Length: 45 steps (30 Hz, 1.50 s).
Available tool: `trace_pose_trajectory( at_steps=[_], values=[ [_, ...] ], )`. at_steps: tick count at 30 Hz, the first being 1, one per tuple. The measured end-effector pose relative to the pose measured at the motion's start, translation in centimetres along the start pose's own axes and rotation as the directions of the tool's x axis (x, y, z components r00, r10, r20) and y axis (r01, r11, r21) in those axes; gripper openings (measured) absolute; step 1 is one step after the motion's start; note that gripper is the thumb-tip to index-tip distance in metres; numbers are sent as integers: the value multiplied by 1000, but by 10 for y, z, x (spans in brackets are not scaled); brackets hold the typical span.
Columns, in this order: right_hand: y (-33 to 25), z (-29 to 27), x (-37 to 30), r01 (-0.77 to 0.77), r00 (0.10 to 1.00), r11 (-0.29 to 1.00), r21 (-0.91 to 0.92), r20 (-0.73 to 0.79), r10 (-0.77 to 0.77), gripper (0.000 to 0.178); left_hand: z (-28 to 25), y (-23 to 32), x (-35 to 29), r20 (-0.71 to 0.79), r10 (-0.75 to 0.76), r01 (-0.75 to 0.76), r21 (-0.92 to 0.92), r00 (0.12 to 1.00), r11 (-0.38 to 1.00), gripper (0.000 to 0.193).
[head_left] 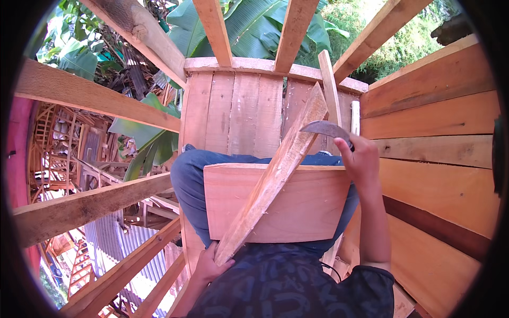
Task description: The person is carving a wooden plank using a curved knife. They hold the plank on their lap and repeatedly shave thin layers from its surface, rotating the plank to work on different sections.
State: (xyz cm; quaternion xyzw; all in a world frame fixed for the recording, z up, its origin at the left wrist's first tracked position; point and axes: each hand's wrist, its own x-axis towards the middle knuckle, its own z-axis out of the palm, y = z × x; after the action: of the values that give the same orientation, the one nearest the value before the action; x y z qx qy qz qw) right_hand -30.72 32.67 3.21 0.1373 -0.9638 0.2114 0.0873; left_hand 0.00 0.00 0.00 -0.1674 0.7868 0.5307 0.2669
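Note:
A long, rough-hewn piece of wood (pixel 273 177) slants from my lap up to the far right, its far end cut to a point. My left hand (pixel 211 265) grips its near end, close to my waist. In my right hand (pixel 360 158) is a knife with a curved, hooked blade (pixel 324 128); the fingers wrap round its handle, which they mostly hide. The blade lies over or against the upper part of the wood; I cannot tell whether it touches. Beneath the wood, a flat wide board (pixel 313 204) rests across my legs.
Plank flooring (pixel 233 114) lies ahead, bordered by a beam (pixel 265 65). Upright slats (pixel 90 204) stand on the left and far sides, a plank wall (pixel 435 148) on the right. A thin stick (pixel 330 87) leans at the far edge. Corrugated metal sheets (pixel 130 244) show beyond the left slats.

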Motion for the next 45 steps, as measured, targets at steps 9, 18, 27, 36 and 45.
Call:
trace_pose_trajectory(
  at_steps=[9, 18, 27, 36, 45],
  values=[
    [30, 35, 14, 89, 952, 988, -128, -281, -122, 52, -3, 16, 6, 30, -40, 42, -54, 999, 998, 64],
    [78, -16, 50, -481, 835, 870, -104, -357, 419, 57, 9, -12, 0, 137, -48, 84, -271, 989, 959, 68],
    [-21, -47, 26, -115, 993, 986, 120, 41, 111, 53, 4, 0, 7, 41, -31, 34, -55, 999, 998, 61],
    [-18, -33, 25, -162, 963, 985, 60, 226, 145, 53, 8, 1, 2, -56, 59, -59, 4, 997, 998, 59],
    [-13, -29, 18, -155, 980, 988, -12, 121, 156, 53, 6, 9, 6, -30, 14, -17, -77, 999, 997, 62]
  ],
)
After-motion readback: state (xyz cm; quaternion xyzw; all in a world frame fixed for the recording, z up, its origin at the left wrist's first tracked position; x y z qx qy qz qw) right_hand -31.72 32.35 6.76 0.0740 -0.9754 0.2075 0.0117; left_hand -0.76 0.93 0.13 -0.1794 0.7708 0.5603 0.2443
